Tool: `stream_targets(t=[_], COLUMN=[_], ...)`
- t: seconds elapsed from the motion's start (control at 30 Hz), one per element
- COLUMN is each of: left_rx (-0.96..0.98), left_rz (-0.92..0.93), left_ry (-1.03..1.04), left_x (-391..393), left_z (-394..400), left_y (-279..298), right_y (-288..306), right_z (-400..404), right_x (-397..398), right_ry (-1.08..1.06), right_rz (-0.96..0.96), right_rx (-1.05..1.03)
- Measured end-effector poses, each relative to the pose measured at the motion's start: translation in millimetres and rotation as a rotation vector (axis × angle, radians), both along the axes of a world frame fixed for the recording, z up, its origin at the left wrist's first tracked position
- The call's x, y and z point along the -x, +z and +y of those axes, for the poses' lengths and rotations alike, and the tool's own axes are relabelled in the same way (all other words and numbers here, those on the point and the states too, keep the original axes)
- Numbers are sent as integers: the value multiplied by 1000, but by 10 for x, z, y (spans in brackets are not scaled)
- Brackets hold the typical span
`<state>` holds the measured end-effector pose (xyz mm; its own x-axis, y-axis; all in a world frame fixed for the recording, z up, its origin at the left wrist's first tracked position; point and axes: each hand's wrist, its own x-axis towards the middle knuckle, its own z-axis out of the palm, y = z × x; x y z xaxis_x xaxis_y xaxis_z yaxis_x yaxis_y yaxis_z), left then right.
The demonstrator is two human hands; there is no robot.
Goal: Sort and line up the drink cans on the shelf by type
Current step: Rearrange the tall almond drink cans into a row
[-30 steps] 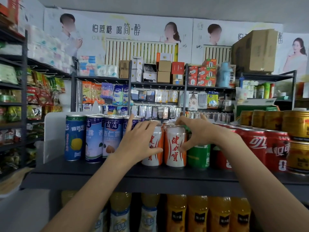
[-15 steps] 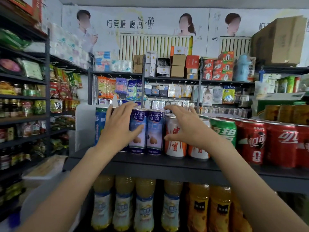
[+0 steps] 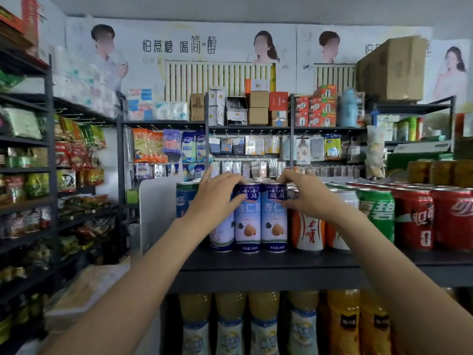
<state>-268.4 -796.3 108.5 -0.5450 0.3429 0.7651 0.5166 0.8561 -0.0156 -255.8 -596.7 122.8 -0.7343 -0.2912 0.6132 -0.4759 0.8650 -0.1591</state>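
Two tall blue-and-white almond drink cans [image 3: 247, 219] stand side by side at the front of the dark shelf [image 3: 281, 263]. My left hand [image 3: 215, 198] wraps the left one's top, covering a third such can [image 3: 221, 235]. My right hand [image 3: 304, 197] presses against the right one [image 3: 273, 219], thumb on its label. A darker blue can [image 3: 185, 201] stands at the row's left end. To the right come orange-and-white cans [image 3: 308, 231], a green can [image 3: 376, 213] and red cola cans [image 3: 414, 219].
A white divider panel [image 3: 156, 208] closes the shelf's left end. Gold cans [image 3: 440, 172] are stacked at the back right. Juice bottles [image 3: 263, 321] fill the shelf below. Snack racks [image 3: 38, 175] line the left aisle.
Both hands have moved left from the orange-and-white cans onto the pair of almond drink cans, and my view has swung left with them.
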Motion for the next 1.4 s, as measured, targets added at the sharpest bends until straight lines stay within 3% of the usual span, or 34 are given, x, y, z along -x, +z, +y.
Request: stream_targets(t=[0.37,0.53,0.8,1.17,1.4], left_rx=[-87,-157,100,-51,-185], left_rz=[-57,-198,-535,-575,-661], left_ry=[-140,-143,-68,-62,-112], left_x=[104,193,326,468,459], left_z=[-93,-152,63,175,277], left_y=[135,500,733,716,684], right_y=[235,480,548,487,511], right_z=[41,121,18,114,204], right_x=[62,224,610,713,700], right_ry=[53,113,169,235,146], right_rz=[-66,56,-195,-181,-70], right_rx=[-76,193,-45,33,-122])
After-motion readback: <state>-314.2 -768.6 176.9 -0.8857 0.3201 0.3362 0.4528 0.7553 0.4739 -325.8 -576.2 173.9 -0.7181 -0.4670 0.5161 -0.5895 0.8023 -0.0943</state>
